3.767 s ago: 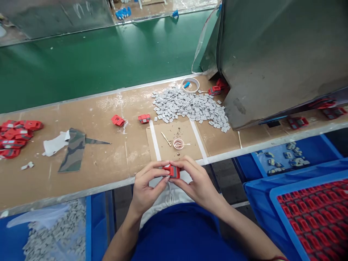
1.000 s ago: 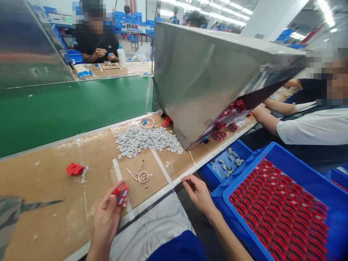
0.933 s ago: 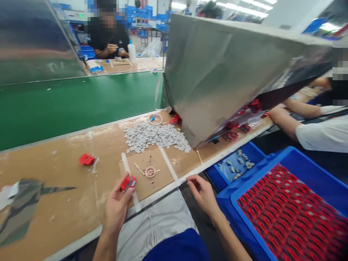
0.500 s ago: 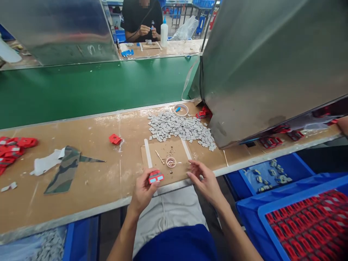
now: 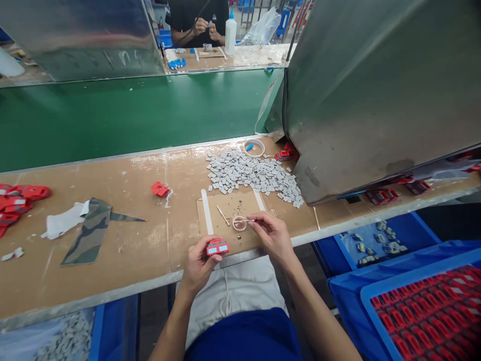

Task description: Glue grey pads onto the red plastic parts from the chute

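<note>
My left hand [image 5: 199, 263] grips a red toy car part [image 5: 217, 246] with two light blue windows, at the front edge of the cardboard. Between the thumb and fingers of my right hand [image 5: 272, 235] is a thin stick [image 5: 246, 220], its far end over a small round cup [image 5: 239, 228]. The cup stands on a cardboard sheet [image 5: 250, 239] held down by white tape strips. A short wooden stick [image 5: 223, 215] lies left of the cup. Behind the cardboard spreads a pile of small grey pieces [image 5: 244, 173].
A tape roll [image 5: 254, 148] sits behind the pile. Red parts [image 5: 18, 200] and camouflage cloth [image 5: 88, 235] lie at left. A metal panel [image 5: 376, 100] rises at right, above a blue crate [image 5: 366, 301] of red parts. Across the green divider [image 5: 131, 118] sits another person.
My right hand has moved left to the cup and closed on the thin stick. My left hand still holds the red part. The view has shifted slightly.
</note>
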A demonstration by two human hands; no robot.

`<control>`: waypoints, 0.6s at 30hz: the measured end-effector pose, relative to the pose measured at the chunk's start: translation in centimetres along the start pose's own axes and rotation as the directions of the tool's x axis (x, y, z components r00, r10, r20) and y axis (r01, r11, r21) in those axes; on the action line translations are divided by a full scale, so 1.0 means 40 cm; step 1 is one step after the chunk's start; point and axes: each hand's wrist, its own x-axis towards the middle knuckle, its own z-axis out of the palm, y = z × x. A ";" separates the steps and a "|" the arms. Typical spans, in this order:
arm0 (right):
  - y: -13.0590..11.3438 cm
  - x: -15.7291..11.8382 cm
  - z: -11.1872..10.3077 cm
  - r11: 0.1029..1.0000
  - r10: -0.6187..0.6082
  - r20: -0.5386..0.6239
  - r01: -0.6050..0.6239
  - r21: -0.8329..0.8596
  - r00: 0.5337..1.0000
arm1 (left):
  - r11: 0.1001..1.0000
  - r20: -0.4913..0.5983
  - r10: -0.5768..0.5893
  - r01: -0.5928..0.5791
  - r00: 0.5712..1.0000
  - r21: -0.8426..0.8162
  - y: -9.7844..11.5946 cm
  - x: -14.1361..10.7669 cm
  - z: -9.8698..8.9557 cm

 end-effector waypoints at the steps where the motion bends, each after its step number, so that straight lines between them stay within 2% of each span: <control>1: 0.001 0.003 0.002 1.000 -0.001 -0.011 0.001 0.009 1.000 | 1.000 0.000 0.000 0.000 1.000 0.000 0.000 0.000 0.000; 7: 0.020 0.011 0.027 0.995 -0.006 -0.127 0.018 0.097 0.992 | 0.999 0.013 -0.009 0.009 1.000 0.051 0.011 0.004 0.001; 10: 0.028 0.006 0.038 0.972 0.102 -0.176 -0.061 0.228 0.979 | 0.998 0.021 -0.026 0.025 0.999 0.053 0.016 0.005 0.002; 14: 0.037 -0.002 0.042 0.923 0.253 -0.174 -0.184 0.337 0.952 | 0.997 0.027 -0.046 0.044 0.999 0.060 0.017 0.003 0.003; 18: 0.041 -0.006 0.035 0.911 0.294 -0.183 -0.217 0.351 0.938 | 0.996 0.041 -0.057 0.054 0.998 0.075 0.017 0.003 0.004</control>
